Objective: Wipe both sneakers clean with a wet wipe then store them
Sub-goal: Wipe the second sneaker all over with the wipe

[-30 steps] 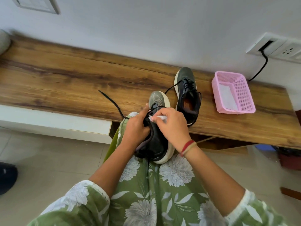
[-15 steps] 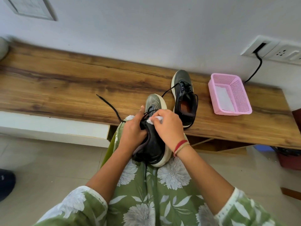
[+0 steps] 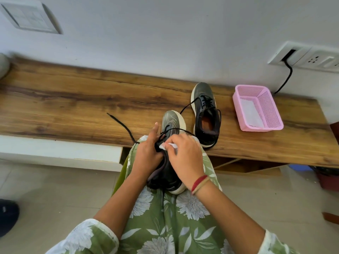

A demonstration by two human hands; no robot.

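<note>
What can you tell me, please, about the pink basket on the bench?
The pink basket is a rectangular plastic-looking tray with perforated walls. It stands upright on the wooden bench, right of the sneaker standing there and apart from it, near the wall. A white sheet lies flat inside. Nothing else touches it.

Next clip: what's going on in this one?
A person seated at a wooden bench is cleaning a dark sneaker that rests on their lap. The left-hand grip holds it by the side, and the right-hand grip pinches a white wet wipe against the upper by the laces. The second sneaker stands upright on the bench, untouched, beside a pink basket with something white in it. Nothing is stored yet.
</note>
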